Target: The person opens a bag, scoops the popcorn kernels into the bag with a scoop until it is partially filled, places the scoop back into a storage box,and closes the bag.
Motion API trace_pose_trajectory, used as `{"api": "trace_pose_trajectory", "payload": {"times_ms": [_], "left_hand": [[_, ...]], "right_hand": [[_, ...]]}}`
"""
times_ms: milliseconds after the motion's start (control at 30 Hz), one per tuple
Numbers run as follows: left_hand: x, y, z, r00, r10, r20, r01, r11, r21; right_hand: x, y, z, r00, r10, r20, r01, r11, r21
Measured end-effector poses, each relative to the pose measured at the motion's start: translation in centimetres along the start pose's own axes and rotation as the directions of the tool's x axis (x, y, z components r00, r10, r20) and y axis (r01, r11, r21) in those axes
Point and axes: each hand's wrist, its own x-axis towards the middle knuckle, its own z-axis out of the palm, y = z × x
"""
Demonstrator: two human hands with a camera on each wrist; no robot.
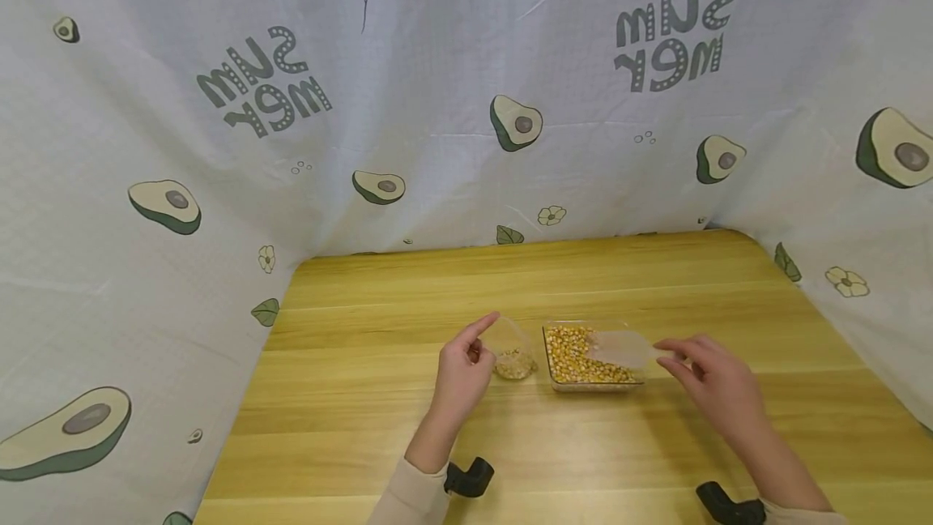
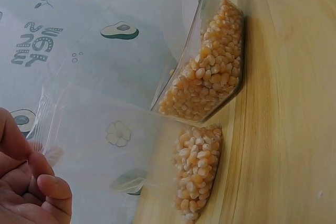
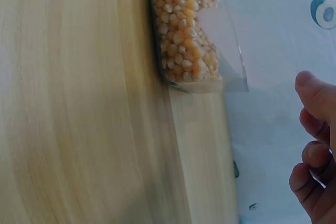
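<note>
My left hand (image 1: 464, 363) pinches the upper edge of a clear zip bag (image 2: 94, 135), with the thumb and index finger at its ridged top. Corn kernels (image 2: 197, 166) fill the bottom of the bag, which stands on the table beside a clear rectangular container (image 1: 594, 386). More yellow corn kernels (image 1: 568, 351) lie heaped in that container. From the right, my right hand (image 1: 717, 375) pinches the end of a flat, translucent plastic piece with a rounded outline (image 1: 623, 347). Its far end lies over the kernels in the container. The right wrist view shows this hand's curled fingers (image 3: 315, 156).
The wood-grain table (image 1: 350, 411) extends around the bag and container. A pale curtain (image 1: 437, 144) printed with avocados and lettering hangs along the table's back and sides. Black wrist mounts (image 1: 470, 478) sit on both forearms.
</note>
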Motion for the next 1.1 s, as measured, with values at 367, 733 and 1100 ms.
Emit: {"api": "trace_pose_trajectory", "payload": {"times_ms": [367,733,1100], "left_hand": [[-0.1,0.1,0.1,1.0,-0.027,0.01,0.027,0.999,-0.027],[0.0,0.1,0.2,0.999,-0.037,-0.005,0.037,0.999,-0.019],[0.1,-0.1,0.3,0.999,-0.04,-0.005,0.04,0.999,-0.019]], "right_hand": [[-0.3,0.4,1.8,1.0,0.023,-0.009,-0.023,0.999,0.045],[-0.3,0.6,2.8,0.991,0.131,0.034,-0.134,0.986,0.1],[-0.5,0.7,3.4,0.931,0.321,0.173,-0.351,0.919,0.181]]}}
